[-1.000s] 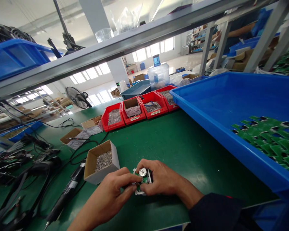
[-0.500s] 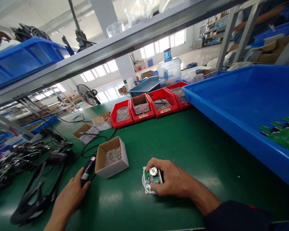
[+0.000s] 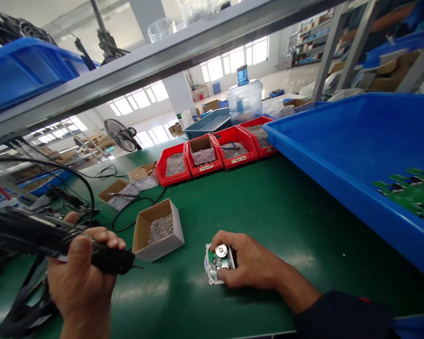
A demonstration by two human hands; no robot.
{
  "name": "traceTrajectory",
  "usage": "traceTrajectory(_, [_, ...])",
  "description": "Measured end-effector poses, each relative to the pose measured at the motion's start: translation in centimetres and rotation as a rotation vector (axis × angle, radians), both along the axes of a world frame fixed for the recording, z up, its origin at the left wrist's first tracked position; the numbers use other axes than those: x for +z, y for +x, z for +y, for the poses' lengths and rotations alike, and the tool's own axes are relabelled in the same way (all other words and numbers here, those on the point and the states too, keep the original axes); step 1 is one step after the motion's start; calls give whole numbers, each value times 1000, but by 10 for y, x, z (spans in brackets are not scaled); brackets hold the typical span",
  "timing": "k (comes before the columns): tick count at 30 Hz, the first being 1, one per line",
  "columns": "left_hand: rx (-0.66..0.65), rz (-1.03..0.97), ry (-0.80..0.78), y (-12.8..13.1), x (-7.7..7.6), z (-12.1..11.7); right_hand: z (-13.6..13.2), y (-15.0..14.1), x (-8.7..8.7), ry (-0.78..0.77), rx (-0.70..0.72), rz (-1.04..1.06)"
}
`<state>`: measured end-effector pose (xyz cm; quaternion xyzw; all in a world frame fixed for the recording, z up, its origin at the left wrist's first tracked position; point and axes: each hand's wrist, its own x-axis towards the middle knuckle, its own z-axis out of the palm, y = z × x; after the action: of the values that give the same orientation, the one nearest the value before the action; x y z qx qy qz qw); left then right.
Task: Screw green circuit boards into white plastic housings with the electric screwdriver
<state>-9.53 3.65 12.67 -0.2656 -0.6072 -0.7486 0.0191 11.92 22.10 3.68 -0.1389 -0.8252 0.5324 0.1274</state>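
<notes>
My right hand point(image 3: 249, 261) presses down on a small white motor assembly point(image 3: 216, 263) with a green circuit board and a metal hub, holding it flat on the green mat point(image 3: 268, 207). My left hand point(image 3: 79, 273) is wrapped round a black electric screwdriver point(image 3: 56, 238), lifted above the mat at the left with its tip pointing right toward the assembly. Between the two hands stands a small cardboard box point(image 3: 158, 229) full of screws.
Red bins point(image 3: 212, 153) of small parts line the back. A big blue crate point(image 3: 356, 155) with green circuit boards point(image 3: 413, 190) stands at right. Cables and black parts clutter the left edge. A metal shelf rail point(image 3: 162, 61) runs overhead. More cardboard boxes point(image 3: 127, 186) lie behind.
My left hand left the assembly, reached to the screwdriver lying on the mat, then gripped it and lifted it. My right hand stays on the assembly.
</notes>
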Motion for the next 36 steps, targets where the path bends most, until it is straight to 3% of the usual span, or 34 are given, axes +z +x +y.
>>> traceTrajectory(1, [-145,4,103,17,9,11,0,0,0,-5,3,-5])
traceTrajectory(2, [-205,26,190,33,16,22,0,0,0,-10,6,-7])
traceTrajectory(4, [-353,20,239,58,23,40,-1,0,0,-22,12,-6])
traceTrajectory(8, [-598,-46,223,86,15,60,0,0,0,-40,11,26])
traceTrajectory(11, [-687,-48,208,91,4,66,0,0,0,-51,9,37])
traceTrajectory(17, [-696,-28,189,91,-4,72,0,-1,-1,-56,6,31])
traceTrajectory(36, [-657,-33,160,91,-4,70,2,-2,0,-47,6,32])
